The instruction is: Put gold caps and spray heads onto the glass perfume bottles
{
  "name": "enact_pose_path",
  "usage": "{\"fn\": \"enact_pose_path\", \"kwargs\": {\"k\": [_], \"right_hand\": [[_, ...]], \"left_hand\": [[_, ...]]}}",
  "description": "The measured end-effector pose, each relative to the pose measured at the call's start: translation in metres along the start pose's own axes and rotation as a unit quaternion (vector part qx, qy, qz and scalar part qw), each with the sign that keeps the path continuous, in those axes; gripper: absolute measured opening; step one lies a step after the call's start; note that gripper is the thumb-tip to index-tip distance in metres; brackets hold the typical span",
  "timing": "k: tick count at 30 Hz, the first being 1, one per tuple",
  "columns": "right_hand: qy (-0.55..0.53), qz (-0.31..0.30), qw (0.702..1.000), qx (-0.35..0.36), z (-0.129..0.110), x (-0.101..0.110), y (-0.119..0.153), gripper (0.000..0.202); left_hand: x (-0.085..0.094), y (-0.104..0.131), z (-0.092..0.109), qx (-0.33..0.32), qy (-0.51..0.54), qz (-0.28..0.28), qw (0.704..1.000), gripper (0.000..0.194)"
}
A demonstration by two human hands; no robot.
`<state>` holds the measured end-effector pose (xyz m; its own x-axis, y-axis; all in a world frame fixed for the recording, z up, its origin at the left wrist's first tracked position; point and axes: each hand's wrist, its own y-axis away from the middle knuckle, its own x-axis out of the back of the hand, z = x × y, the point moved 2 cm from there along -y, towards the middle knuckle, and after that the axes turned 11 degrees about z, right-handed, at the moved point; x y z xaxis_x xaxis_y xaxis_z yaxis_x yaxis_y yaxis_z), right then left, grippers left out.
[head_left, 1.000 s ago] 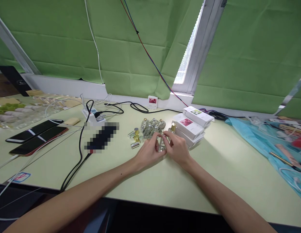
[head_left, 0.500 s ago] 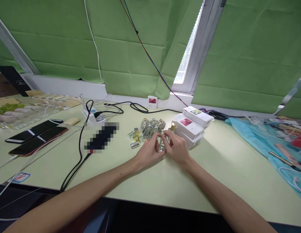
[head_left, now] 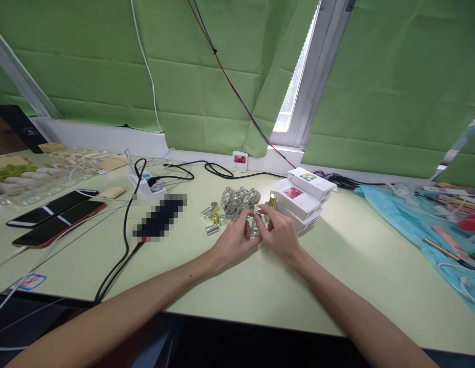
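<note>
My left hand (head_left: 235, 239) and my right hand (head_left: 279, 232) meet at the middle of the pale table, thumbs and fingertips curled round a small clear glass bottle (head_left: 255, 231). Both hands grip it, and the fingers partly cover its top. Just behind them stand several clear glass bottles (head_left: 237, 200) with gold necks. To the left of the bottles are gold and silver caps, one silver cap (head_left: 212, 230) lying on its side. A gold-topped piece (head_left: 272, 200) shows behind my right fingers.
White boxes (head_left: 301, 198) are stacked right of my hands. Phones (head_left: 59, 222) and black cables (head_left: 126, 225) lie at the left, near a power strip (head_left: 147, 186). Blue plastic (head_left: 409, 220) with tools lies at the right. A small white card (head_left: 240, 161) leans at the back.
The whole view has shifted very slightly. Both hands keep nearly the same pose round the small bottle.
</note>
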<state>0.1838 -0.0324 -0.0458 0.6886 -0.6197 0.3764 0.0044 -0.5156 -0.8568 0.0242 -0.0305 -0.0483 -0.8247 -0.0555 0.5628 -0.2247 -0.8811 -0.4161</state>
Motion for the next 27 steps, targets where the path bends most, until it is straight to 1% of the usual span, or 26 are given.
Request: {"fn": "enact_pose_path", "kwargs": {"k": [5, 12, 14, 17, 19, 21, 22, 24, 25, 27], "right_hand": [[0.013, 0.005, 1.000, -0.023, -0.002, 0.004, -0.001, 0.028], [0.046, -0.021, 0.997, -0.054, -0.006, 0.007, -0.001, 0.040], [0.051, -0.033, 0.996, -0.065, -0.007, 0.008, -0.002, 0.044], [0.055, -0.048, 0.994, -0.081, -0.009, 0.009, -0.002, 0.049], [0.054, -0.055, 0.994, -0.084, -0.009, 0.008, -0.002, 0.051], [0.050, -0.059, 0.994, -0.082, -0.008, 0.007, -0.002, 0.053], [0.048, -0.061, 0.994, -0.083, -0.008, 0.006, -0.002, 0.054], [0.046, -0.064, 0.993, -0.085, -0.008, 0.006, -0.001, 0.055], [0.046, -0.066, 0.993, -0.086, -0.008, 0.005, -0.001, 0.055], [0.046, -0.069, 0.993, -0.087, -0.009, 0.005, -0.001, 0.056]], "left_hand": [[-0.001, 0.000, -0.002, 0.005, 0.011, -0.008, 1.000, 0.041], [-0.002, 0.000, -0.004, 0.002, 0.027, -0.016, 1.000, 0.045], [0.000, -0.001, -0.003, -0.010, 0.023, -0.023, 0.999, 0.049], [0.006, -0.003, -0.001, -0.042, 0.006, -0.052, 0.998, 0.063], [0.012, -0.004, 0.001, -0.074, -0.013, -0.069, 0.995, 0.071], [0.020, -0.006, 0.003, -0.108, -0.035, -0.075, 0.991, 0.074], [0.024, -0.007, 0.004, -0.119, -0.042, -0.060, 0.990, 0.073], [0.033, -0.011, 0.004, -0.127, -0.049, -0.017, 0.991, 0.064], [0.037, -0.014, 0.005, -0.127, -0.053, 0.010, 0.990, 0.056], [0.046, -0.020, 0.005, -0.124, -0.063, 0.068, 0.988, 0.035]]}}
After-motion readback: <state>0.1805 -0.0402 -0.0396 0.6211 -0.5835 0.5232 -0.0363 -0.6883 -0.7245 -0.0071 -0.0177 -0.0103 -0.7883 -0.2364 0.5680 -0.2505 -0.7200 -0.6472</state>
